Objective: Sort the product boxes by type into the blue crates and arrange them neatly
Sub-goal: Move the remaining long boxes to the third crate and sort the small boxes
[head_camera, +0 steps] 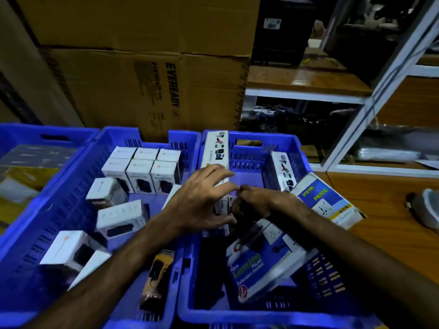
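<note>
1. Left hand [202,200], fingers curled round a small white box [222,205], meets the right hand [255,201] above the right crate [237,314].
2. Right fingers' grip: cannot tell.
3. Bare floor shows at that crate's far end; the middle crate [114,136] holds rows of white boxes [142,172].

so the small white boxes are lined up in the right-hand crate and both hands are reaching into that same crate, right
Not quite. The head view shows the small white boxes lined up in the middle crate, not the right-hand crate. The rest holds: the left hand and right hand both reach into the right-hand crate.
</note>
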`<state>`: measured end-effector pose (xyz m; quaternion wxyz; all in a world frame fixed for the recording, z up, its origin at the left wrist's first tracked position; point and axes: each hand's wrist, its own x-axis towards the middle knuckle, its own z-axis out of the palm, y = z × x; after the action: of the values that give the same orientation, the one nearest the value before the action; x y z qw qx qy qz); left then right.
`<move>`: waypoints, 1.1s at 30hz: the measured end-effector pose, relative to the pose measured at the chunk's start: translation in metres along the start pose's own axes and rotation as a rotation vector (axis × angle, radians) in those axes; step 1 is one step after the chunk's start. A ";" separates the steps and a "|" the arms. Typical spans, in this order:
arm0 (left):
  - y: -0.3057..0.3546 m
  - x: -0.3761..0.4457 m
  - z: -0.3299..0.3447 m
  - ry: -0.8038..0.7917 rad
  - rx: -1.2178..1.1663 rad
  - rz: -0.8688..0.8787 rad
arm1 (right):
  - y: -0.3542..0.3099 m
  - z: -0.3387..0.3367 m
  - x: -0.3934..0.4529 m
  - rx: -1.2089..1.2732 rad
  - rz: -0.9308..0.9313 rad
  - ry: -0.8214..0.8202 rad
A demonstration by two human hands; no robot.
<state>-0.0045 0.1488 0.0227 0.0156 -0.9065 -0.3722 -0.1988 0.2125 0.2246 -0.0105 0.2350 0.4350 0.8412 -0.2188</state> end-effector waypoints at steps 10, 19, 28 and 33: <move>-0.020 0.000 -0.004 0.112 -0.191 -0.058 | -0.026 0.022 0.004 -0.124 0.223 0.041; -0.026 -0.004 -0.017 0.310 -0.426 -0.182 | -0.015 -0.003 -0.026 -0.024 0.181 0.244; -0.032 0.000 -0.036 0.378 -0.670 -0.351 | 0.002 -0.015 -0.052 0.002 0.153 0.276; -0.040 -0.001 -0.039 0.461 -0.844 -0.440 | 0.018 -0.044 -0.074 -0.081 0.160 0.374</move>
<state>-0.0455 0.1704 0.0533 -0.3113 -0.6673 -0.4282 -0.5239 0.2569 0.2127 0.0648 0.1087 0.5235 0.8412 -0.0808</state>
